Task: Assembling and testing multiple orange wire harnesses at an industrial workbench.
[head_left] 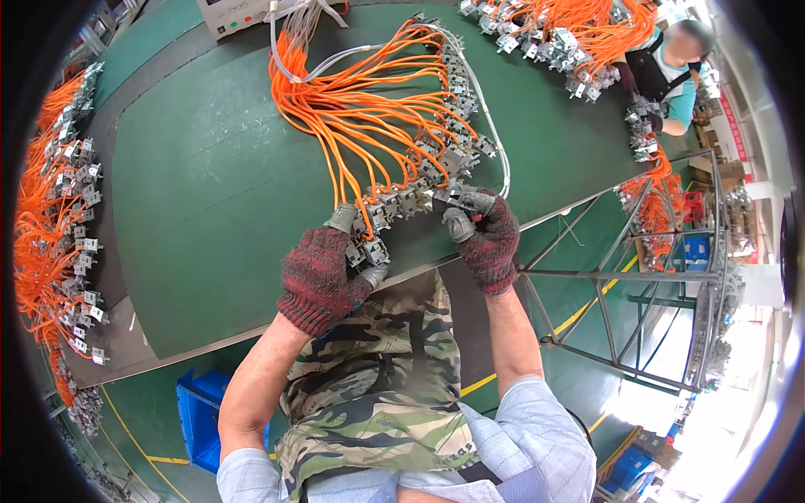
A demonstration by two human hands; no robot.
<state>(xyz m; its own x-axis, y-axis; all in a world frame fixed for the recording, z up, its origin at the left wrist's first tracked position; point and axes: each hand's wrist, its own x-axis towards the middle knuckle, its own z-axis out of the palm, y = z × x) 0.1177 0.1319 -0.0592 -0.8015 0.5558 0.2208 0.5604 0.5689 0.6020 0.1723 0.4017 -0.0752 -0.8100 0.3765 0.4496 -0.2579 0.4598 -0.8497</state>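
Note:
A row of small silver metal connectors [457,92] curves along the right of the green table, each joined to an orange cable [352,105]. My left hand [323,272], in a dark red and grey knit glove with grey-wrapped fingertips, grips the near end of the row, thumb below and fingers above a metal connector [375,251]. Farther along, my right hand [490,243], gloved alike, closes thumb and fingers on another connector [453,198] with a dark part. Its fingertips partly cover that piece.
A white box-shaped device [243,17] with wires stands at the far edge. More orange cable bundles [50,226] line the left, and another heap [579,38] lies at the far right near a co-worker [671,71]. A metal frame [620,277] stands right; a blue bin [201,419] sits below.

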